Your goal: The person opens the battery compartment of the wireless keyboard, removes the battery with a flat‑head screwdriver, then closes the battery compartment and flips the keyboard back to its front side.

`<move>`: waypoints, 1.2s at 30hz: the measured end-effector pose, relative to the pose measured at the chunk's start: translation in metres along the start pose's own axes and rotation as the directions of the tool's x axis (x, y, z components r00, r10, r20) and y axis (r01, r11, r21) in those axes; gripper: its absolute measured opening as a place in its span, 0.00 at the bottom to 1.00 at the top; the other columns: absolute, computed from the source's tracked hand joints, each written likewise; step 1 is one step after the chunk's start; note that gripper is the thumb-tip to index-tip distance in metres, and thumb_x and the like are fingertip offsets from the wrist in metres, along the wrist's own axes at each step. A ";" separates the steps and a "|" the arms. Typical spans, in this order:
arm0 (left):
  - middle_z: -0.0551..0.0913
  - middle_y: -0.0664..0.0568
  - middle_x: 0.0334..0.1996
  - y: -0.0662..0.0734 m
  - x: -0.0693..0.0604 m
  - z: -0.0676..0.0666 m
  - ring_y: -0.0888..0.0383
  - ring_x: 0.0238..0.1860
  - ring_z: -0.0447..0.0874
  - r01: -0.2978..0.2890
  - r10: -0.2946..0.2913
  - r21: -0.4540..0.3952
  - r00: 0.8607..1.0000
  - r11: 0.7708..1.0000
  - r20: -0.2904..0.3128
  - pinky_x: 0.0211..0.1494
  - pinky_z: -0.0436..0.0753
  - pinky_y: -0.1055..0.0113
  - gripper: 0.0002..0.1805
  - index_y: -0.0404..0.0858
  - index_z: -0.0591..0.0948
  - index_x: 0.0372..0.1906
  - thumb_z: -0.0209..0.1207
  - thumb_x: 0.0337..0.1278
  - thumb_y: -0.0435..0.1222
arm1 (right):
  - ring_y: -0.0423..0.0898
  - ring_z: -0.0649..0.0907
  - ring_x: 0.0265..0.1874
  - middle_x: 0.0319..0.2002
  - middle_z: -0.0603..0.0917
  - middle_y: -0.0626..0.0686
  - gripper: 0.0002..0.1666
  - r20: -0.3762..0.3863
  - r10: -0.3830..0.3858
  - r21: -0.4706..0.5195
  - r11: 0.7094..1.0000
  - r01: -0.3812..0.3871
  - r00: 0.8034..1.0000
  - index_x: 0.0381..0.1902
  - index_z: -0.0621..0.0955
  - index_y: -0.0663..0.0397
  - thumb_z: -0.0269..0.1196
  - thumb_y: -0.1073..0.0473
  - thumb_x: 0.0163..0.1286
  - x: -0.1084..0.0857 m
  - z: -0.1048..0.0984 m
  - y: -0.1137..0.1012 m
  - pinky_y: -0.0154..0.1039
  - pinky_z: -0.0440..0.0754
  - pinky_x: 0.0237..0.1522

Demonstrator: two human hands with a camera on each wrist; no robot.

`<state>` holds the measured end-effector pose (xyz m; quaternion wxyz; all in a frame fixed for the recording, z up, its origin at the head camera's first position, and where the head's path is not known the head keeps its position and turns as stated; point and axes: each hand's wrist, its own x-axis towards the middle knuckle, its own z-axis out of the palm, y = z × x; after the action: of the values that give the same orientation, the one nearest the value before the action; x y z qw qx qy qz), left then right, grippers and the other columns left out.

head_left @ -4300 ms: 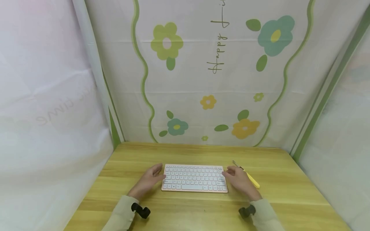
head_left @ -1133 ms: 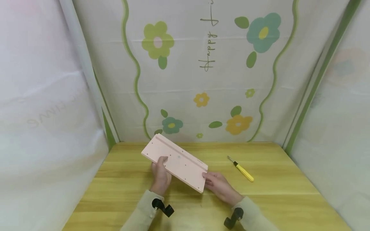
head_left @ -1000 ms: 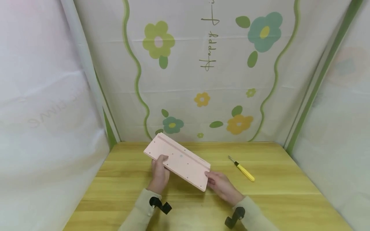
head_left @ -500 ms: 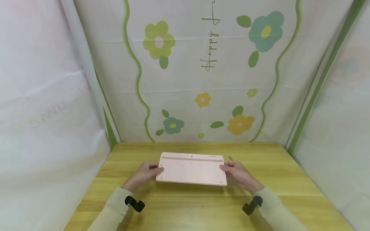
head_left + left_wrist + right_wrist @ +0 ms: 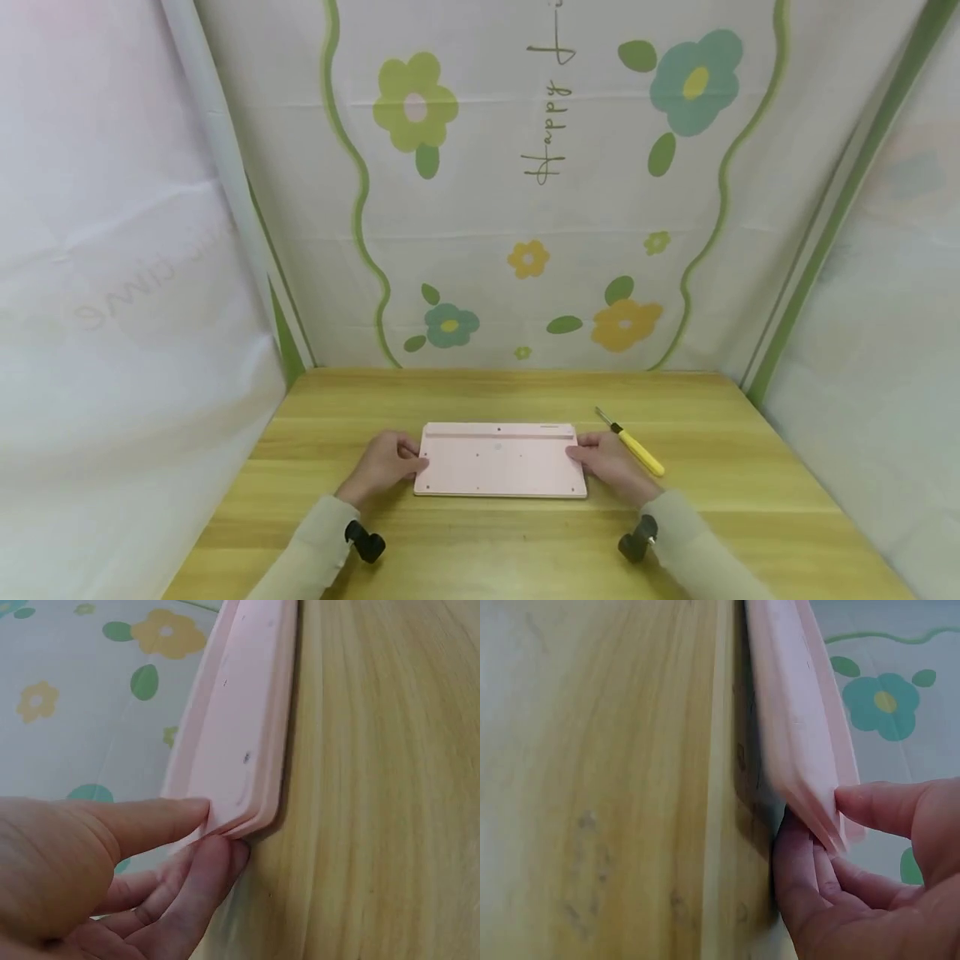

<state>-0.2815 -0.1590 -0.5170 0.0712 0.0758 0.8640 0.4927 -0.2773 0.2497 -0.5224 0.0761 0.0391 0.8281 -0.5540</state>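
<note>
A pink keyboard (image 5: 498,471) lies bottom side up at the middle of the table, its underside dotted with small screws. At its left end the left hand (image 5: 382,468) pinches the edge, thumb on top. The right hand (image 5: 617,468) grips the opposite end in the same way. In the left wrist view the thumb of the left hand (image 5: 150,862) presses the pink surface with fingertips under the corner. The right wrist view has the right hand (image 5: 877,870) holding the keyboard (image 5: 799,712) by its corner, with a shadowed gap above the table. The keys are hidden.
A screwdriver (image 5: 637,450) with a yellow handle lies just beyond the right hand, its tip pointing to the back left. The wooden table (image 5: 495,550) is bounded by a flowered curtain (image 5: 480,208) behind and pale cloth at both sides.
The keyboard was keys up earlier, then turned over in both hands. Since half a second ago it has come down nearer the table and flatter, and the screwdriver shows again.
</note>
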 end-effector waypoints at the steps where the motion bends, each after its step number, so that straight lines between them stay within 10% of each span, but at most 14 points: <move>1: 0.88 0.46 0.33 0.000 0.000 0.001 0.57 0.32 0.88 0.003 -0.003 0.002 1.000 1.000 -0.016 0.37 0.90 0.64 0.08 0.31 0.85 0.40 0.72 0.60 0.30 | 0.43 0.83 0.39 0.44 0.87 0.57 0.16 -0.007 -0.001 -0.028 1.000 0.001 1.000 0.51 0.85 0.70 0.66 0.60 0.75 0.001 0.001 0.000 0.32 0.83 0.36; 7: 0.89 0.48 0.35 0.009 0.002 0.004 0.57 0.35 0.86 -0.004 0.006 0.036 0.998 0.999 -0.063 0.39 0.87 0.65 0.08 0.33 0.87 0.42 0.72 0.60 0.30 | 0.40 0.71 0.25 0.23 0.75 0.46 0.11 -0.022 -0.053 -0.150 0.987 0.049 0.998 0.31 0.85 0.60 0.67 0.60 0.75 0.006 0.002 -0.003 0.31 0.68 0.26; 15: 0.87 0.46 0.44 -0.002 0.004 -0.001 0.54 0.45 0.85 -0.054 0.057 0.061 0.997 0.997 -0.050 0.51 0.88 0.61 0.14 0.33 0.85 0.50 0.71 0.61 0.30 | 0.45 0.86 0.41 0.41 0.90 0.55 0.08 -0.075 -0.215 -0.309 0.933 0.183 0.974 0.45 0.89 0.62 0.71 0.63 0.70 0.006 -0.003 -0.014 0.37 0.85 0.43; 19: 0.87 0.42 0.50 -0.010 0.008 -0.004 0.50 0.51 0.85 -0.088 0.096 0.109 0.993 0.990 -0.069 0.57 0.87 0.53 0.20 0.30 0.83 0.57 0.71 0.61 0.30 | 0.46 0.86 0.42 0.44 0.89 0.57 0.15 0.030 -0.379 -0.422 0.834 0.356 0.925 0.50 0.87 0.64 0.72 0.62 0.70 0.015 -0.010 -0.024 0.38 0.87 0.45; 23: 0.85 0.39 0.58 -0.014 0.015 -0.006 0.43 0.59 0.85 -0.096 0.110 0.147 0.990 0.985 -0.092 0.66 0.84 0.47 0.26 0.29 0.80 0.63 0.71 0.62 0.31 | 0.50 0.86 0.43 0.46 0.88 0.61 0.17 0.224 -0.509 -0.502 0.671 0.546 0.831 0.52 0.85 0.68 0.72 0.65 0.69 0.027 -0.014 -0.035 0.46 0.88 0.48; 29: 0.83 0.38 0.62 -0.016 0.026 -0.004 0.41 0.64 0.83 -0.091 0.107 0.176 0.991 0.980 -0.082 0.69 0.81 0.46 0.27 0.29 0.79 0.66 0.71 0.63 0.32 | 0.46 0.84 0.40 0.42 0.88 0.56 0.12 0.433 -0.516 -0.603 0.444 0.663 0.739 0.48 0.86 0.63 0.72 0.66 0.68 0.045 -0.013 -0.045 0.41 0.86 0.44; 32: 0.84 0.38 0.61 -0.014 0.030 -0.003 0.41 0.63 0.84 -0.097 0.114 0.184 0.990 0.978 -0.086 0.69 0.82 0.45 0.26 0.29 0.79 0.65 0.70 0.64 0.31 | 0.47 0.83 0.38 0.40 0.87 0.56 0.09 0.474 -0.514 -0.607 0.397 0.688 0.715 0.45 0.86 0.61 0.72 0.68 0.68 0.052 -0.010 -0.046 0.39 0.84 0.41; 36: 0.85 0.40 0.57 -0.013 0.034 -0.002 0.44 0.60 0.84 -0.119 0.135 0.192 0.988 0.974 -0.074 0.67 0.83 0.46 0.23 0.28 0.80 0.63 0.69 0.65 0.31 | 0.47 0.82 0.35 0.38 0.87 0.55 0.07 0.492 -0.510 -0.584 0.407 0.702 0.705 0.41 0.86 0.60 0.71 0.71 0.67 0.056 -0.006 -0.047 0.37 0.82 0.38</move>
<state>-0.3163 -0.1601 -0.5286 -0.0055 0.1158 0.9020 0.4159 -0.3398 0.2358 -0.4867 -0.0247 -0.3664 0.9166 -0.1579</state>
